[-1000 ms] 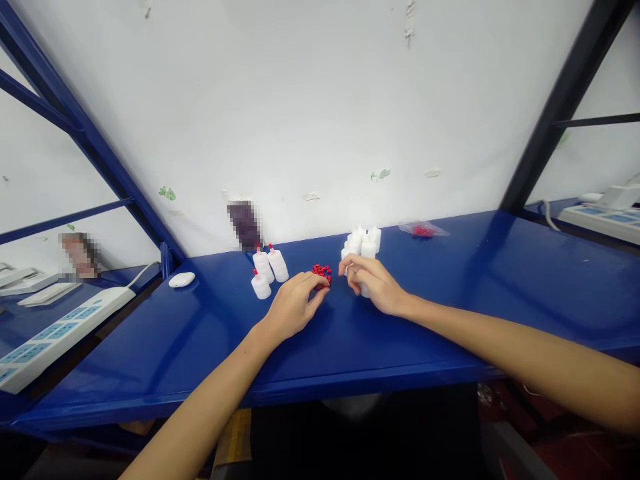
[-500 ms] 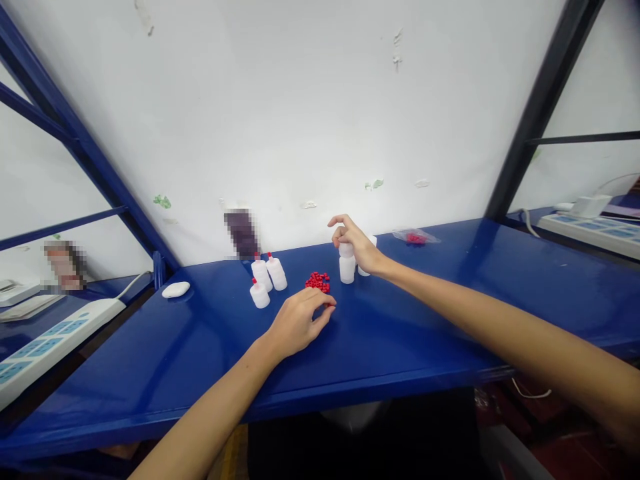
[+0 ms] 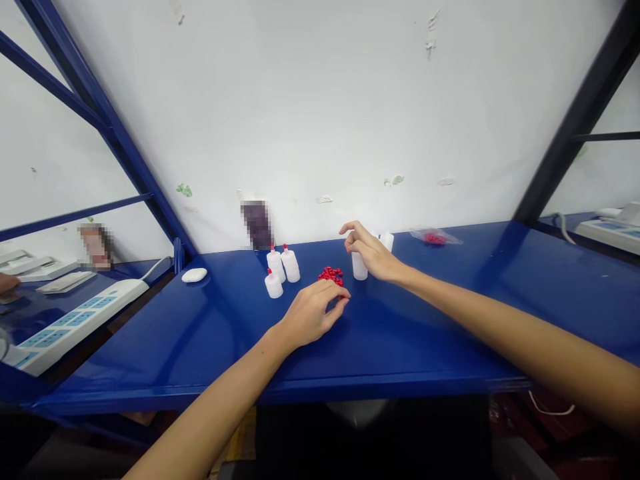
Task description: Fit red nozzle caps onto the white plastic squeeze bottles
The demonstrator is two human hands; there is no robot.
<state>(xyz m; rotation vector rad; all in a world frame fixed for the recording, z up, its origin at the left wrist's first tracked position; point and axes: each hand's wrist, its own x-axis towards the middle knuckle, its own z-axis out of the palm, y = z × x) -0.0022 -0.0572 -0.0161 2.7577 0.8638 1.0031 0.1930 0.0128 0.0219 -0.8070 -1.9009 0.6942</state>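
My left hand (image 3: 316,312) rests low over the blue table, thumb and forefinger pinched together at the near edge of a small pile of red caps (image 3: 330,273). Whatever is between those fingertips is too small to make out. Further right, my right hand (image 3: 374,257) curls its fingers over the upper part of a white plastic bottle (image 3: 359,268), which stands upright; its top is hidden. Behind that hand another white bottle (image 3: 387,240) partly shows. Left of the pile stand three white bottles (image 3: 291,267) with red tips.
A clear bag of red pieces (image 3: 435,238) lies at the back right of the blue table (image 3: 225,353). A white rounded object (image 3: 194,275) sits at the left. A blurred dark item (image 3: 257,225) leans on the wall. On the left side lies a power strip (image 3: 83,320).
The camera view has turned slightly left, so everything sits further right in the picture. Both hands keep nearly the same places by the caps and the bottle.
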